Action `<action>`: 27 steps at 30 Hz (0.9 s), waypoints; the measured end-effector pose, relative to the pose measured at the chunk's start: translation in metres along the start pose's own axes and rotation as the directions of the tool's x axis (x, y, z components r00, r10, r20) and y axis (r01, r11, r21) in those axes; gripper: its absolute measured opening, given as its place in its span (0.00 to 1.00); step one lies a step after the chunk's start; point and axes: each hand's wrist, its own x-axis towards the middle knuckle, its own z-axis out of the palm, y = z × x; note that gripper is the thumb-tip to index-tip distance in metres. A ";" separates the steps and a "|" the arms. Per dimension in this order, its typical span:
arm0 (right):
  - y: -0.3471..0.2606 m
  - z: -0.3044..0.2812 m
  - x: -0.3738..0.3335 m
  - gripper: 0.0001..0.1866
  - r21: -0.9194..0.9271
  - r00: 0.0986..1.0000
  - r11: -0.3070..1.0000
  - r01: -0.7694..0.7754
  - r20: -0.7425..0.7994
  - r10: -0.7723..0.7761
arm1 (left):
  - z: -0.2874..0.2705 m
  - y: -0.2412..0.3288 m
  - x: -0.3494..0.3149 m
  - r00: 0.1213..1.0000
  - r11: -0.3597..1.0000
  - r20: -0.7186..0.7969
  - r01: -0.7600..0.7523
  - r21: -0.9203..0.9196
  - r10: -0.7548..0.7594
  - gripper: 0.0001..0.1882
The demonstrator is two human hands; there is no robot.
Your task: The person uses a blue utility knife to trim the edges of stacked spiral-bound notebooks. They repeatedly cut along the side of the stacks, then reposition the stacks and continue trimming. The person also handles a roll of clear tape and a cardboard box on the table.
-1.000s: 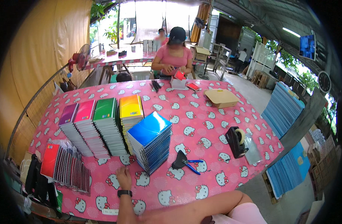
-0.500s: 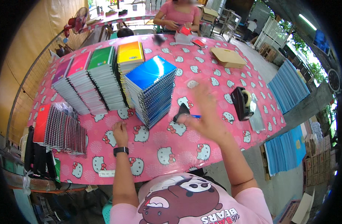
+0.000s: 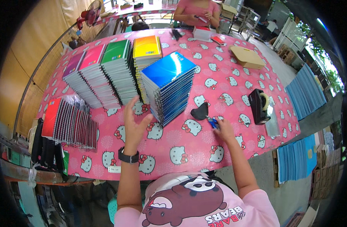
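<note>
My left hand [image 3: 134,123] is open, thumb and fingers apart, just left of the tall stack of blue spiral notebooks [image 3: 169,70]; it holds nothing. A dark watch [image 3: 128,155] is on that wrist. My right hand [image 3: 223,129] has its fingers closed on a small blue-handled tool [image 3: 212,122], low over the table. Its exact kind is hard to make out. Touching or close to the tool's tip lies a black, flat, roughly heart-shaped piece [image 3: 200,111]. Behind the blue stack stand yellow [image 3: 147,46], green [image 3: 116,51], pink [image 3: 92,56] and purple [image 3: 74,63] notebook stacks.
Red notebooks [image 3: 52,118] lean in a row at the left edge. A tape dispenser [image 3: 259,106], a clear plastic sheet [image 3: 272,125] and a cardboard piece [image 3: 247,56] lie on the right. Across the pink table [image 3: 169,170], another person [image 3: 198,15] handles something beside a red-topped stack [image 3: 202,33].
My right hand has come down from a blurred raised position onto the blue-handled tool. My left hand has lifted and spread beside the blue stack. The view has shifted left.
</note>
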 end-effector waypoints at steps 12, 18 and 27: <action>-0.086 -0.091 -0.006 0.19 0.720 0.975 0.667 0.194 -0.219 -0.047 | 0.043 0.044 0.030 0.973 0.981 -0.216 -0.119 -0.155 0.084 0.14; -0.179 -0.133 -0.005 0.21 0.536 0.816 0.649 0.540 -0.523 -0.246 | 0.039 0.053 0.032 0.970 0.966 -0.227 -0.138 -0.217 0.087 0.12; -0.195 -0.134 0.007 0.24 0.394 0.803 0.759 0.518 -0.529 -0.273 | 0.035 0.053 0.027 0.978 0.954 -0.208 -0.067 -0.293 0.004 0.12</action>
